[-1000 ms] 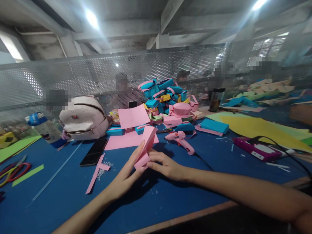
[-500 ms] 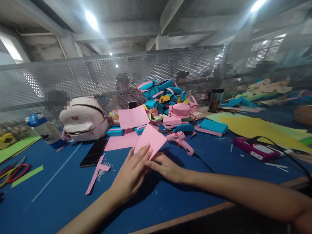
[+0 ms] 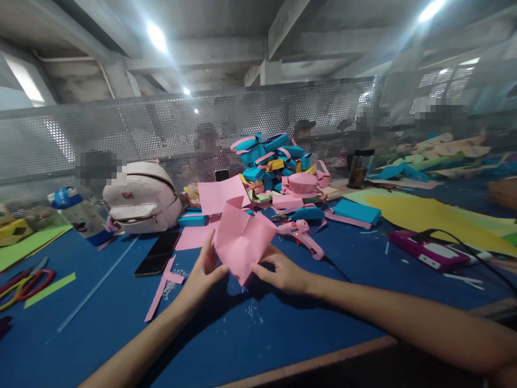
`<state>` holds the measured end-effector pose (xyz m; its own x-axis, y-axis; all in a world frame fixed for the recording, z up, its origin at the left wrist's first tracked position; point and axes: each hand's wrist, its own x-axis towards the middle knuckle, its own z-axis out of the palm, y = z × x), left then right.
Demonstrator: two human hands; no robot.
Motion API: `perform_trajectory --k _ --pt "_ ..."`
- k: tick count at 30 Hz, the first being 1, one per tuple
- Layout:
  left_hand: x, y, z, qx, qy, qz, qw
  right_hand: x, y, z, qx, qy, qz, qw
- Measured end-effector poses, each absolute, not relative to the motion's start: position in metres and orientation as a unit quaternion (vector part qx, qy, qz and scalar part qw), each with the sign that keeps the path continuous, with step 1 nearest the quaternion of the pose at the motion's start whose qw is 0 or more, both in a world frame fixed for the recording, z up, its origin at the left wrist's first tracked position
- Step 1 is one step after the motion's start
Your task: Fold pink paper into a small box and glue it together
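Observation:
A creased sheet of pink paper (image 3: 244,242) is held up between my two hands above the blue table, partly unfolded with its lower corner pointing toward me. My left hand (image 3: 208,267) grips its left side, thumb in front and fingers behind. On the right side, my right hand (image 3: 278,269) pinches the sheet between thumb and fingers. A pink glue gun (image 3: 302,237) lies just beyond my right hand, its cord running right. Behind the held sheet are more pink sheets (image 3: 220,194), one raised and one flat on the table.
A heap of blue, pink and yellow paper pieces (image 3: 274,161) rises at the back. Left are a white backpack (image 3: 141,199), a bottle (image 3: 83,218), a black phone (image 3: 157,253) and scissors (image 3: 34,283). Right are a purple device (image 3: 428,252) and yellow sheets (image 3: 428,210). People sit behind the perforated screen.
The pink paper, folded flat under my left hand before, has opened out into a creased sheet. My left hand has shifted left from its top to its side edge.

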<state>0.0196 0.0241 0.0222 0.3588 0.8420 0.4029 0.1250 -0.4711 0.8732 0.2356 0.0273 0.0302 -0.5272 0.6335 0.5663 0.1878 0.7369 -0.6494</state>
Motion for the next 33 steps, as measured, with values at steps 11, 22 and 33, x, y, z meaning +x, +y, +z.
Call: perform_trajectory --k 11,22,33 --pt "-0.002 0.031 0.045 0.658 0.432 0.516 0.338 0.233 0.033 0.028 -0.294 -0.811 0.227 0.453" --pt "-0.009 0.031 0.051 0.774 0.490 0.323 0.237 0.243 0.050 0.027 -0.306 -0.887 0.093 0.334" --pt "-0.016 0.035 0.043 0.795 0.492 0.283 0.217 0.247 0.050 0.029 -0.293 -0.908 0.067 0.291"
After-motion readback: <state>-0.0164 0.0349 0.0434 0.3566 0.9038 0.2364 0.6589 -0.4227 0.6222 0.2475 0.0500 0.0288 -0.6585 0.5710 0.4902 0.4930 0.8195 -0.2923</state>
